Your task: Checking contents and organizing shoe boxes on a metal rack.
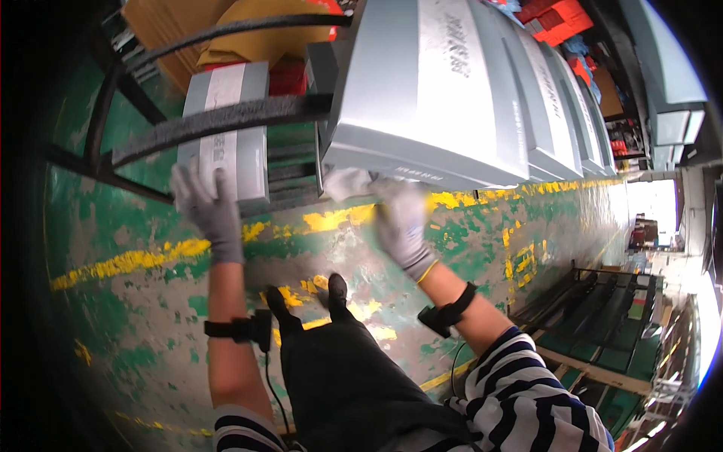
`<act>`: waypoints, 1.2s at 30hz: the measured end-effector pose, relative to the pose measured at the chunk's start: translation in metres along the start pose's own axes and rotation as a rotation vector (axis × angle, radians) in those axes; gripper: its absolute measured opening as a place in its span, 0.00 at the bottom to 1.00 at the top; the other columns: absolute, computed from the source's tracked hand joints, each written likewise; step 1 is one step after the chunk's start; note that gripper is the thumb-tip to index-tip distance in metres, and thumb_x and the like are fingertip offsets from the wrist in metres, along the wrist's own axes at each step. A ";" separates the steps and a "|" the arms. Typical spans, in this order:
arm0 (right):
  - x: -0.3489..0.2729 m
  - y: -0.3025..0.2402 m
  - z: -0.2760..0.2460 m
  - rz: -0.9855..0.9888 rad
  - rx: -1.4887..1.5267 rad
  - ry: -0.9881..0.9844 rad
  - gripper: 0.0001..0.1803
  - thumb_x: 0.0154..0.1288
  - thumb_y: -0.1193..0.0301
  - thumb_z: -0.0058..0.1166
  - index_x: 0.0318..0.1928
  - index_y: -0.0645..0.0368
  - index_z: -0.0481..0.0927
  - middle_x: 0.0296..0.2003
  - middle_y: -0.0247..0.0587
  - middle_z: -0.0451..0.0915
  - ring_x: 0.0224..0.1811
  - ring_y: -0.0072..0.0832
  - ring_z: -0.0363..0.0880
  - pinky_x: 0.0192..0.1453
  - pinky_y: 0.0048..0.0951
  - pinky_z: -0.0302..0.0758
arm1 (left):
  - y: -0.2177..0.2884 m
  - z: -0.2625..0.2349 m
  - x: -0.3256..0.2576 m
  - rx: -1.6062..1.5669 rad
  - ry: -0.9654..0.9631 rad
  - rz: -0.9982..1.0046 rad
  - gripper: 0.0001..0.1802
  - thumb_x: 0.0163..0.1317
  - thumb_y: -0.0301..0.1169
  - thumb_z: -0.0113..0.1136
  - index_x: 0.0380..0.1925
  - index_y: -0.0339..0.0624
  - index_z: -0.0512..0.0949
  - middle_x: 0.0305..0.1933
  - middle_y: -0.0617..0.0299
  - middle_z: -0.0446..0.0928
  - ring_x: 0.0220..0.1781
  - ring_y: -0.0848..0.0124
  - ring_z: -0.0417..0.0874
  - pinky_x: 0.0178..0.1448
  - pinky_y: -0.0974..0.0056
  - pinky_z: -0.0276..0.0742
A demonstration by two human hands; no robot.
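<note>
My left hand (209, 202), in a grey knit glove, is at the near end of a flat grey box with a white band (235, 169). Its fingers are apart and overlap the box's corner; whether they press on it I cannot tell. To the right, my gloved right hand (405, 224) is smeared by motion just under the near edge of a large grey-and-white box (422, 98). Its fingers are too blurred to read. A crumpled whitish thing (346, 182) shows beside it at that box's lower corner, its kind unclear.
Black rack bars with fuzzy padding (226, 124) run over the smaller box. More grey-and-white boxes (550, 105) line up to the right. Brown cardboard (256, 30) and red packs (553, 19) lie behind. A dark rack (602, 309) stands at right on the worn green floor (151, 301).
</note>
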State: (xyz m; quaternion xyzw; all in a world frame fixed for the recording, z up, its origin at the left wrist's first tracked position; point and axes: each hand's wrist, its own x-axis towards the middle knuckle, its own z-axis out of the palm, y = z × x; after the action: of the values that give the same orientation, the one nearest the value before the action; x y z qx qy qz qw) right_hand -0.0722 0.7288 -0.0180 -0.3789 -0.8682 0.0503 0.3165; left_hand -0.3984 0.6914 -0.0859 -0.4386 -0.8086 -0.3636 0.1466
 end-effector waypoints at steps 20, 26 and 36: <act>0.054 0.128 0.077 -0.136 -0.044 -0.301 0.07 0.64 0.71 0.57 0.40 0.59 0.83 0.34 0.53 0.82 0.38 0.49 0.82 0.43 0.45 0.77 | 0.165 0.058 -0.097 0.155 -0.748 0.504 0.17 0.64 0.31 0.50 0.51 0.48 0.80 0.52 0.60 0.80 0.57 0.64 0.77 0.69 0.52 0.59; 0.042 0.152 0.046 0.077 -0.189 -0.467 0.22 0.72 0.55 0.51 0.56 0.56 0.81 0.53 0.51 0.82 0.57 0.46 0.79 0.62 0.44 0.74 | 0.188 0.074 -0.096 0.205 -0.762 0.533 0.21 0.68 0.34 0.48 0.59 0.52 0.77 0.54 0.64 0.79 0.58 0.65 0.76 0.55 0.57 0.66; 0.050 0.090 0.024 -0.066 -0.348 -0.393 0.15 0.67 0.64 0.56 0.51 0.57 0.81 0.48 0.54 0.82 0.51 0.52 0.80 0.56 0.49 0.76 | 0.191 0.061 -0.099 0.228 -0.821 0.275 0.13 0.69 0.32 0.48 0.47 0.50 0.80 0.50 0.61 0.81 0.53 0.67 0.79 0.51 0.59 0.69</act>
State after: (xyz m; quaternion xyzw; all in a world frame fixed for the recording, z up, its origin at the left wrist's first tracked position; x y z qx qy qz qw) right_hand -0.0558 0.8303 -0.0408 -0.3821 -0.9204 -0.0375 0.0736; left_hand -0.1806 0.7422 -0.0957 -0.6312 -0.7688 -0.0448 -0.0922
